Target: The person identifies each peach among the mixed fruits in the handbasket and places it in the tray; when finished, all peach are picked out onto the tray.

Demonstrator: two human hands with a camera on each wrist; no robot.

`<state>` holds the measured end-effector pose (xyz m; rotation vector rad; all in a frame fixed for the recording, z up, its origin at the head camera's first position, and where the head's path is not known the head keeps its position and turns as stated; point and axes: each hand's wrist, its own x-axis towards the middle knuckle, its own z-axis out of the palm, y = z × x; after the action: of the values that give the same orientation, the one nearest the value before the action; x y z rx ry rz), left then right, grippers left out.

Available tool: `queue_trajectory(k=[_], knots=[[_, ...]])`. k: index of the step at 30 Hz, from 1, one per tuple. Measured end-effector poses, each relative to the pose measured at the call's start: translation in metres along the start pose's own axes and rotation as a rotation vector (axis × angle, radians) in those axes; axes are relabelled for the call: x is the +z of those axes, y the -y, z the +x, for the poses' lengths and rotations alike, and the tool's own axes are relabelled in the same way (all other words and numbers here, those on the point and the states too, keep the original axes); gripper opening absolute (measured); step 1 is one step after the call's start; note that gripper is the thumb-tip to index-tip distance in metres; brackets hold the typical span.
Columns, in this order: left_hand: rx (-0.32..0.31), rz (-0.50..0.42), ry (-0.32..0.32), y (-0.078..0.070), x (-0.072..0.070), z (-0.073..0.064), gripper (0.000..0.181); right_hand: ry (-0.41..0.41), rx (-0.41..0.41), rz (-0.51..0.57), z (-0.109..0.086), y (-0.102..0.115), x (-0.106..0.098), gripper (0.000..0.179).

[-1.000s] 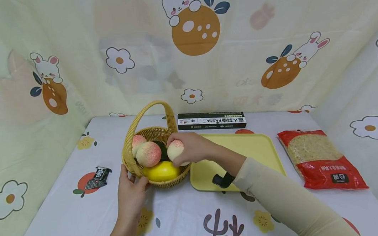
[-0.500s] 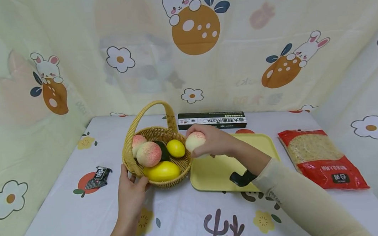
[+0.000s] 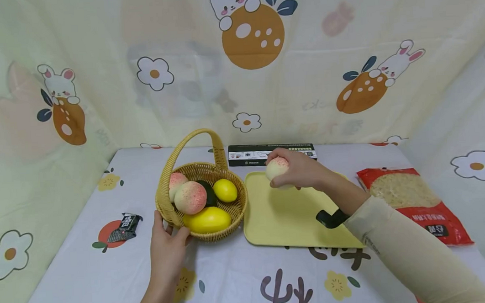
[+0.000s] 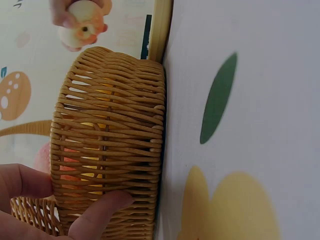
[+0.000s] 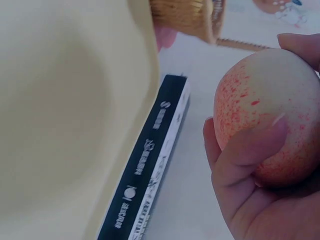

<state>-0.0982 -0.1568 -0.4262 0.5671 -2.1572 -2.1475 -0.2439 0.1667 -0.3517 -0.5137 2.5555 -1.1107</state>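
Yellow tray, our landmark: near and left edges in view, right edge crossed by the right sleeve. One peach, raised over the tray's far side, the right hand curled round it; tray floor spreads below. White printed tablecloth runs toward us in front of the tray; rabbit-print curtain rises behind. Wicker basket, just left of the tray; contact we cannot tell. Its contents: two peaches, lemon, larger yellow fruit, dark green item. Left hand grips its near-left side. Black pasta box, behind the tray; red bag, right of it, partly hidden by the sleeve; black packet, far left.
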Motion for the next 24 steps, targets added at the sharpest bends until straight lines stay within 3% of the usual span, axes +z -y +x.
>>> queue_trajectory(k=[7,15,24], knots=[[0.0,-0.009,0.011,0.0,-0.001,0.001,0.101,-0.019,0.03,-0.086,0.019,-0.011,0.005,0.054],[-0.001,-0.017,0.009,0.0,-0.001,0.001,0.101,-0.021,-0.094,-0.376,0.046,-0.018,0.022,0.05],[-0.009,-0.011,0.001,0.0,-0.001,0.004,0.102,0.017,-0.063,-0.465,0.062,-0.026,0.041,0.06]])
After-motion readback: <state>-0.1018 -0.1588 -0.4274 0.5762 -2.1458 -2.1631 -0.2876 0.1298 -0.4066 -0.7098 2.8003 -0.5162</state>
